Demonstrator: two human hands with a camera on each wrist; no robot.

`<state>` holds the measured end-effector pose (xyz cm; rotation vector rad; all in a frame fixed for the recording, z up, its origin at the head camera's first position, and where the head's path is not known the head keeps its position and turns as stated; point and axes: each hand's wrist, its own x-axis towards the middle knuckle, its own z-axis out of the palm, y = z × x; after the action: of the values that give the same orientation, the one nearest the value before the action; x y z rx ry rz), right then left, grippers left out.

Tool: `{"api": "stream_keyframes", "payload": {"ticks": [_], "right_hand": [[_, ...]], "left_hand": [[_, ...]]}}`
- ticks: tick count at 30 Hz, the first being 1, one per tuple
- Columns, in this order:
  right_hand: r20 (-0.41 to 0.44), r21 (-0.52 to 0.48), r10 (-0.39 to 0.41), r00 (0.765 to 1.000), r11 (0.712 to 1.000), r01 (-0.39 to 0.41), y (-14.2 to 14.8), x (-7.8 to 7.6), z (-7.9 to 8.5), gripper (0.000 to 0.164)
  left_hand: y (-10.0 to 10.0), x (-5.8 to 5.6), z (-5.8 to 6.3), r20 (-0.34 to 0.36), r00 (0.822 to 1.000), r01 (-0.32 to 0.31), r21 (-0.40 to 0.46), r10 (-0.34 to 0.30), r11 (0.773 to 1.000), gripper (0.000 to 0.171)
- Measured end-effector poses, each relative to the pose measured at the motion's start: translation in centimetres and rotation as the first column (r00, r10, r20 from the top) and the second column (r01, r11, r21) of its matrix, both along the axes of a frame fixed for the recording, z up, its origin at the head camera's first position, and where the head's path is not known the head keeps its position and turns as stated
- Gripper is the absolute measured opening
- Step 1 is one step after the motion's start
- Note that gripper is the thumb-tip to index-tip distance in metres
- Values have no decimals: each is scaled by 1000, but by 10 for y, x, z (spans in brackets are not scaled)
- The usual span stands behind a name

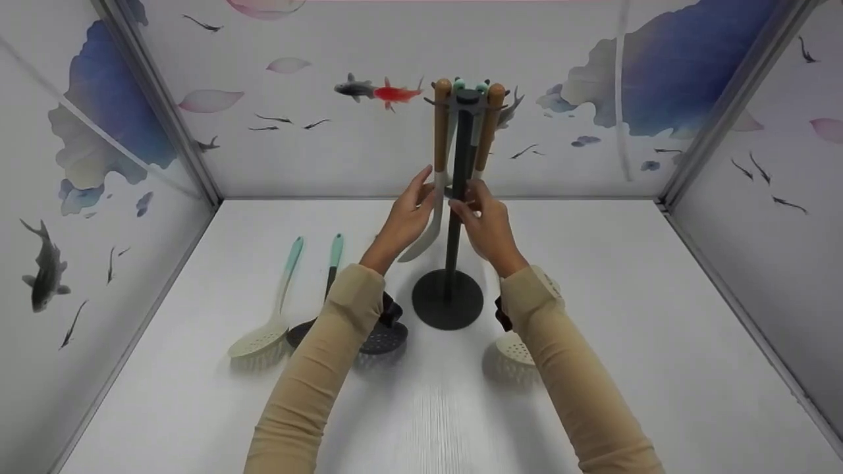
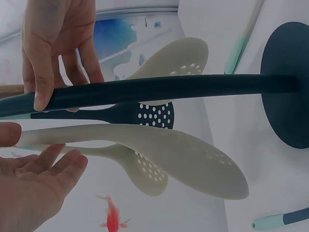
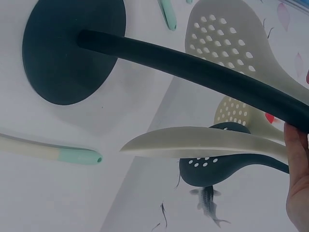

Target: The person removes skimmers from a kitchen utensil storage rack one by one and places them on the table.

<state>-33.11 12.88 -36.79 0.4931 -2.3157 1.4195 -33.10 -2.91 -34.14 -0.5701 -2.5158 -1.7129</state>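
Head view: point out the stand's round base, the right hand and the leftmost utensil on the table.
Round base (image 1: 448, 316), head view: disc's front part.
Right hand (image 1: 489, 225), head view: back of hand.
Leftmost utensil (image 1: 260, 337), head view: pale bowl.

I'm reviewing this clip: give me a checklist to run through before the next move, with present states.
1. Base flat on table: ok.
2. Right hand holding the black pole: ok.
3. Left hand firmly gripping the hanging cream utensil: cannot tell.
4. Brown handles up at the stand's top: ok.
5. All utensils hung: not ok; a cream skimmer and black skimmer lie on the table.
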Motion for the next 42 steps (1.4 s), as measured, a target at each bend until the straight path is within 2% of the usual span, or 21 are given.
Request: {"api": "stream_keyframes", "payload": {"ticks": [8, 18, 31, 35, 42], "right_hand": [[-18, -46, 24, 1000, 999, -24, -1, -1, -1, 30], [-10, 23, -24, 1000, 999, 24, 0, -1, 0, 29], [-3, 18, -20, 1000, 1000, 20, 0, -2, 0, 28], [-2, 18, -16, 1000, 1000, 16, -1, -1, 0, 30], [-6, -2, 0, 1000, 1000, 0, 0, -1, -1, 32]], "left_hand": [[2, 2, -1, -19, 998, -55, 0, 55, 999, 41], [1, 2, -3, -62, 991, -118, 4, 118, 993, 30], [2, 3, -2, -76, 985, -152, 16, 153, 988, 27], [-1, 4, 2, -59, 984, -165, 42, 167, 985, 26], [-9, 3, 2, 13, 986, -165, 152, 165, 975, 26]]}}
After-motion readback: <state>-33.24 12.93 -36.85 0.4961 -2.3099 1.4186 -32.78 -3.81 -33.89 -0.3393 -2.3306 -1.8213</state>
